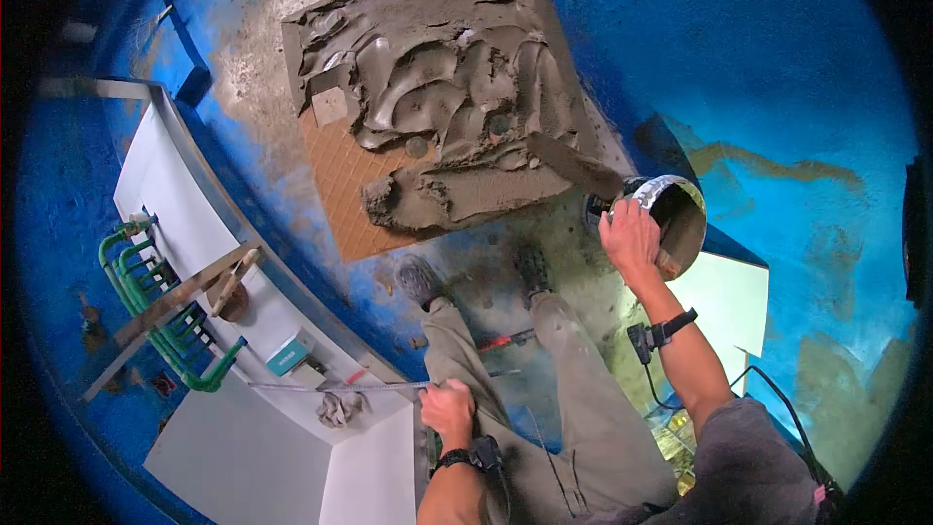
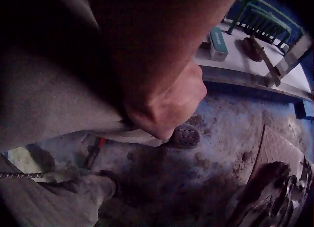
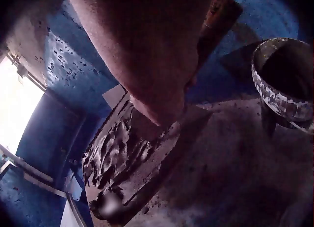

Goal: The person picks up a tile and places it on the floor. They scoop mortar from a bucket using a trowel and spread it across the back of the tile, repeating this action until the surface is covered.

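Mortar point(image 1: 437, 87) on tile point(image 1: 350, 196), right hand point(image 1: 631, 239) gripping trowel point(image 1: 575, 165), bucket point(image 1: 663, 186) beside, shoes point(image 1: 421, 281) nearby, left hand point(image 1: 448, 411), grip unclear

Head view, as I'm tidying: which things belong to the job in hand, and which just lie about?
Likely job things:
trowel in the right hand
grey paste
tan panel
bucket
left hand's thin rod, perhaps

Lying about, apparently:
teal box
crumpled rag
red tool

A stained, blue-splashed floor point(image 1: 465, 313) carries a brown gridded tile point(image 1: 340, 196), most of it spread with grey mortar point(image 1: 437, 78). Right of the tile stands a paint-flecked bucket point(image 3: 274, 95); at its near side rest two shoes point(image 1: 421, 280), with a red item point(image 1: 507, 339) past them.
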`<state>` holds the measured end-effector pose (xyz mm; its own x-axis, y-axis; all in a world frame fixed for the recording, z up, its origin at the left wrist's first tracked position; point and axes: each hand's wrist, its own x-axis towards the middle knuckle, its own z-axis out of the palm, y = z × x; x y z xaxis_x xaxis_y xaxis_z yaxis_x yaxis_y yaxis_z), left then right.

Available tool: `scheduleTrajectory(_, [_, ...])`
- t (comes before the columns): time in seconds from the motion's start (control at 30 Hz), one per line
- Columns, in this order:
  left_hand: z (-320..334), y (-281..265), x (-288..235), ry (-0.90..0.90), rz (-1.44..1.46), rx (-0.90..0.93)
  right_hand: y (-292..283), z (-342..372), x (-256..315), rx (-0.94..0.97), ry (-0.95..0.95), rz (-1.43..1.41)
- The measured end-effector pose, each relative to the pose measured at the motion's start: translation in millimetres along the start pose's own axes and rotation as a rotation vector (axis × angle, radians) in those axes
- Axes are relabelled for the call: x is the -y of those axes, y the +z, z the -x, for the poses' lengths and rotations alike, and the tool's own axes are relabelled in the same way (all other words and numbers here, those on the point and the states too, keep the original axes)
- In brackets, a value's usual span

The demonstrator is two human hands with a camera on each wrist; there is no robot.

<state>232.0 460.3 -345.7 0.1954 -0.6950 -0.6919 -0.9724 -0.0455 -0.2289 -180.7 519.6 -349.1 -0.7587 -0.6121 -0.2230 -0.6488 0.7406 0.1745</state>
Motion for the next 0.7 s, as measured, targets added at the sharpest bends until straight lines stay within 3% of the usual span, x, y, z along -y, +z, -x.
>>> scheduleTrajectory(0.37, [10, -2, -13, 0.019, -0.063, -0.018, 6, -2, -17, -0.085, -0.12, -0.029])
scheduleTrajectory(0.7, [14, 5, -18, 0.013, -0.1, -0.02, 17, -12, -27, -0.106, -0.115, -0.057])
